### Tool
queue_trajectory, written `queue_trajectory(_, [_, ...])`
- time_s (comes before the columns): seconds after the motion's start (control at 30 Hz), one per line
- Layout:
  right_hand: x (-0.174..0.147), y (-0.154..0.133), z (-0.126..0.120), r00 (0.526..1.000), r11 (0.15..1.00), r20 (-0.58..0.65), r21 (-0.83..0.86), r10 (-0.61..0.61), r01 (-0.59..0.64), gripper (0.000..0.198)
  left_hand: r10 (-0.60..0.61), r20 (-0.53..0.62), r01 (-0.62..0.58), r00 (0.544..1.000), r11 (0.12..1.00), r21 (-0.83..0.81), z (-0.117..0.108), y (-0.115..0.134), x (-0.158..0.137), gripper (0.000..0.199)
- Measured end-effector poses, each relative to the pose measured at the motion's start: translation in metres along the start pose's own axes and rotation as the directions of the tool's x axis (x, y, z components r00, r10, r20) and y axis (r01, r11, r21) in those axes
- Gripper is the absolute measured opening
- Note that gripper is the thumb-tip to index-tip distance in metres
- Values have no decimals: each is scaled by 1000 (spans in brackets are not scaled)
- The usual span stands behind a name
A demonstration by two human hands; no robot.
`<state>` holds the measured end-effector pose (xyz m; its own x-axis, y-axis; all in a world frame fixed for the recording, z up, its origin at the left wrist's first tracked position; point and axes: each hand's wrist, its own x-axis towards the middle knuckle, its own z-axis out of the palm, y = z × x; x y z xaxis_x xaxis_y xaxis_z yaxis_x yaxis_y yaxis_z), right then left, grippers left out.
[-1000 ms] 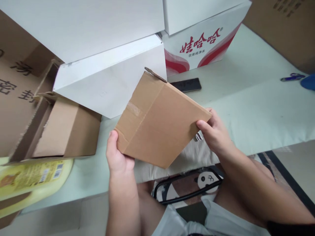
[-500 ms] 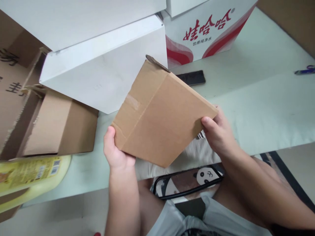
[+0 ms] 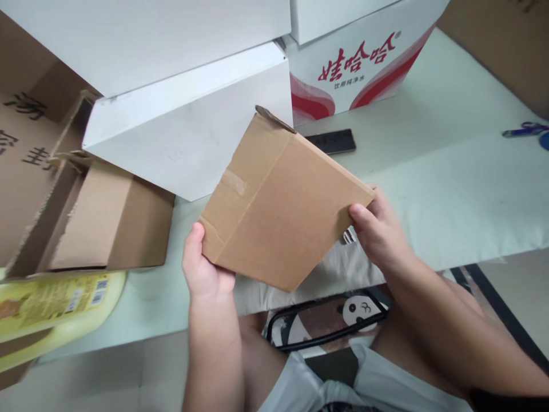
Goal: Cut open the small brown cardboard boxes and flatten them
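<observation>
A flattened brown cardboard box (image 3: 285, 212) is held up at a tilt over the near edge of the table, between both hands. My left hand (image 3: 208, 266) grips its lower left corner, thumb on the front face and the other fingers hidden behind. At the right corner my right hand (image 3: 375, 226) pinches the cardboard, thumb in front. A strip of clear tape (image 3: 234, 182) sticks to the folded band along its left side. One dark-edged flap stands out at the top corner. Under the right hand shows a small piece with black-and-white stripes (image 3: 349, 235).
White cartons (image 3: 189, 126) and a white-and-red carton (image 3: 351, 74) stand at the back. A phone (image 3: 332, 141) lies before them. Open brown boxes (image 3: 141, 229) and a yellow bottle (image 3: 98, 303) occupy the left. Purple scissors (image 3: 523, 130) lie right on the pale green tablecloth (image 3: 463, 189).
The view has shifted slightly, so the background sits a little lower. Both hands keep their hold on the cardboard box, which has barely moved.
</observation>
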<state>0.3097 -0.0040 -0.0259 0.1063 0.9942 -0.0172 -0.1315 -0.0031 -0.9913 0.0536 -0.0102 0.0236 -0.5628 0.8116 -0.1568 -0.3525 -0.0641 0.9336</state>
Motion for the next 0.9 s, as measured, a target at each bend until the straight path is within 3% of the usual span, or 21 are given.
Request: queue_trajectory(0.9, [0, -1, -2, 1000, 998, -2, 52, 24, -24, 52, -23, 3, 23, 1000, 1000, -20, 0, 0, 1, 50])
